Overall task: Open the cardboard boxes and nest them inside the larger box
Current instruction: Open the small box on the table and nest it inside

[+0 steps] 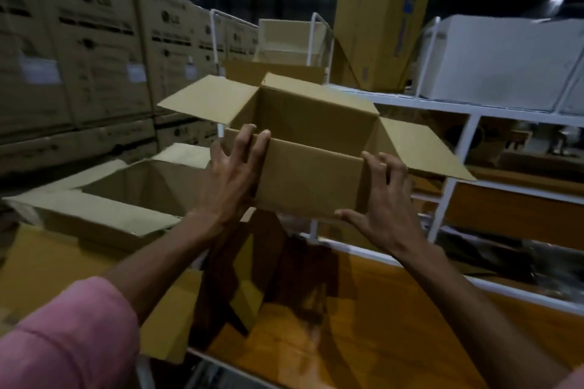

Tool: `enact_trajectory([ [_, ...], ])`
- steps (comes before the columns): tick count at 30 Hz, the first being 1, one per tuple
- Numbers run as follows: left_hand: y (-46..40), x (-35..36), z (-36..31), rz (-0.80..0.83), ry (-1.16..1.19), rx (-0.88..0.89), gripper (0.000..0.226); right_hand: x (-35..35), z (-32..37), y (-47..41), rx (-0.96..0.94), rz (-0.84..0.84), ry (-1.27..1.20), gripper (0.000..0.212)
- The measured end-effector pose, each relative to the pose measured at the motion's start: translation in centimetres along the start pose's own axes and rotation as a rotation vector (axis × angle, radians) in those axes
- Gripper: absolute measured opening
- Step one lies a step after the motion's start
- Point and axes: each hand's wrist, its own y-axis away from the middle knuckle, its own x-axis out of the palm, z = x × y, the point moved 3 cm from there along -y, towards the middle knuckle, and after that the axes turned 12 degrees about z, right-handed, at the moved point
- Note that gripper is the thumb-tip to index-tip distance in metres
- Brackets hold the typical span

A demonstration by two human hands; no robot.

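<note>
The open small box (311,148) sits between left hand (232,177) and right hand (384,208), spread fingers pressing its near corners.

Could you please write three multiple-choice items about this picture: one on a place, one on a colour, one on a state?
1. Where is the larger open box relative to the held box?
A. lower left
B. upper right
C. directly behind

2. What colour is the sleeve?
A. green
B. pink
C. black

3. How are the held box's top flaps?
A. taped shut
C. cut off
B. spread open

Key: 1 A, it lies lower left, beside the left hand. 2 B, the cloth looks pink. 3 B, flaps fan outward while the right hand supports the near corner.
</note>
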Motion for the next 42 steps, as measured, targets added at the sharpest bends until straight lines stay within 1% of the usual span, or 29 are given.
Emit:
enact_trajectory([
  [6, 0.3, -1.3, 13.4, 0.006, -0.066, -0.115, 0.126, 5.0, 10.6, -8.3, -0.104, 0.024, -0.003, 0.113],
  [12, 0.3, 1.5, 28.3, 0.108, -0.126, -0.171, 0.129, 13.7, 21.2, -14.8, -0.081, 0.113, -0.037, 0.102],
  [14, 0.3, 3.1, 31.9, 0.149, -0.131, -0.177, 0.127, 16.6, 23.6, -16.1, -0.045, 0.153, -0.034, 0.099],
  [17, 0.2, 5.6, 35.6, 0.206, -0.132, -0.174, 0.124, 20.0, 25.9, -17.5, 0.000, 0.204, -0.036, 0.091],
  [22, -0.3, 9.7, 39.0, 0.286, -0.096, -0.161, 0.129, 23.8, 27.5, -18.8, 0.074, 0.277, -0.059, 0.080],
  [28, -0.9, 12.9, 41.5, 0.341, -0.017, -0.152, 0.129, 25.6, 28.6, -20.2, 0.109, 0.321, -0.034, 0.078],
  [32, -0.9, 14.1, 43.2, 0.336, -0.018, -0.122, 0.127, 26.9, 29.5, -20.5, 0.122, 0.316, -0.036, 0.074],
  [37, -0.4, 16.1, 43.7, 0.386, -0.035, -0.147, 0.121, 29.0, 30.2, -20.1, 0.164, 0.393, -0.025, 0.073],
  [39, -0.8, 16.5, 43.3, 0.472, -0.045, -0.140, 0.120, 29.7, 29.9, -19.9, 0.193, 0.446, -0.012, 0.074],
  [42, -1.5, 16.4, 42.5, 0.720, -0.201, -0.141, 0.124, 30.5, 29.2, -19.3, 0.229, 0.630, 0.043, 0.077],
])
